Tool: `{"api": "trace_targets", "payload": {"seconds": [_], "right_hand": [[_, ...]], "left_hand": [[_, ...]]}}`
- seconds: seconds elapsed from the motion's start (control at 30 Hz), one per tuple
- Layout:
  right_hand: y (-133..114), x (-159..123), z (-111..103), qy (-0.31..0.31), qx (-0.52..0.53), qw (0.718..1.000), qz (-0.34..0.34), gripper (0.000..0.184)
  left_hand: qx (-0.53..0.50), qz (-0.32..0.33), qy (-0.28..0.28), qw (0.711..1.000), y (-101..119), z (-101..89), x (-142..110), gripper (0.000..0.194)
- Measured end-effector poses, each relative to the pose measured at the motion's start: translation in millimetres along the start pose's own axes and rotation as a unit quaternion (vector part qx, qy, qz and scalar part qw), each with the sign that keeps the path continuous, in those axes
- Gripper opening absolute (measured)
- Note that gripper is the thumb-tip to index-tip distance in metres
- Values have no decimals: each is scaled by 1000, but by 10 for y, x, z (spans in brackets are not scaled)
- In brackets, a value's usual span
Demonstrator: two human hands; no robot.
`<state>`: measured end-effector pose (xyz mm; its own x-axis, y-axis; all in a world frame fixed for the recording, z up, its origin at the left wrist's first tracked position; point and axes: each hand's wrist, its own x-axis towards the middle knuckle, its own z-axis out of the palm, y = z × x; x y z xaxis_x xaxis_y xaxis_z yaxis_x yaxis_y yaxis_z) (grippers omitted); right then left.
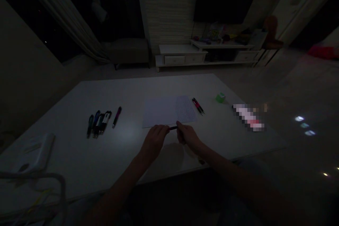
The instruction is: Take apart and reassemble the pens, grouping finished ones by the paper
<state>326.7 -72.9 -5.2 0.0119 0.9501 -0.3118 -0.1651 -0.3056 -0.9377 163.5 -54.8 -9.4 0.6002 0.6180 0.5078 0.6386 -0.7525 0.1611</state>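
Observation:
Between my two hands is a dark pen [173, 128], held level just above the near edge of the paper. My left hand [156, 137] is closed around its left end. My right hand [187, 135] pinches the other end. Behind them lies a white sheet [159, 109] whose right part carries rows of writing [185, 108]. Two dark pens with pink parts [198, 106] rest to the right of the sheet. A purple and black pen [117, 117] lies alone at the left, beside a group of several pens [98, 124]. The dim light hides finer detail.
The white table [127, 162] carries a small green block-like item [220, 97] at right and a blurred-out phone-like object [248, 117] near the right edge. A white device [34, 152] and a grey cable [59, 178] sit at the left. Beyond stands a low white cabinet [180, 49].

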Motion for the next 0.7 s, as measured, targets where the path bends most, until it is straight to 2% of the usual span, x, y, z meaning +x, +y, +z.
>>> {"api": "trace_targets", "payload": {"seconds": [0.17, 0.37, 0.47, 0.57, 0.63, 0.7], "right_hand": [[54, 53, -1, -15, 47, 997, -59, 47], [41, 92, -38, -83, 15, 993, -78, 47], [63, 88, 5, -51, 13, 996, -68, 48], [126, 91, 51, 17, 17, 999, -32, 50], [173, 105, 58, 48, 13, 998, -24, 51], [205, 123, 49, 31, -2, 999, -34, 51]], "left_hand": [[30, -3, -46, 998, 50, -30, 21, 20], [-78, -102, -136, 982, 43, -89, 57, 23], [-92, -113, -123, 982, 14, -83, 51, 24], [-26, -95, -104, 990, 33, -42, 17, 24], [18, -74, -110, 991, 77, -17, -4, 23], [39, -71, -118, 990, 128, -8, -8, 22]]}}
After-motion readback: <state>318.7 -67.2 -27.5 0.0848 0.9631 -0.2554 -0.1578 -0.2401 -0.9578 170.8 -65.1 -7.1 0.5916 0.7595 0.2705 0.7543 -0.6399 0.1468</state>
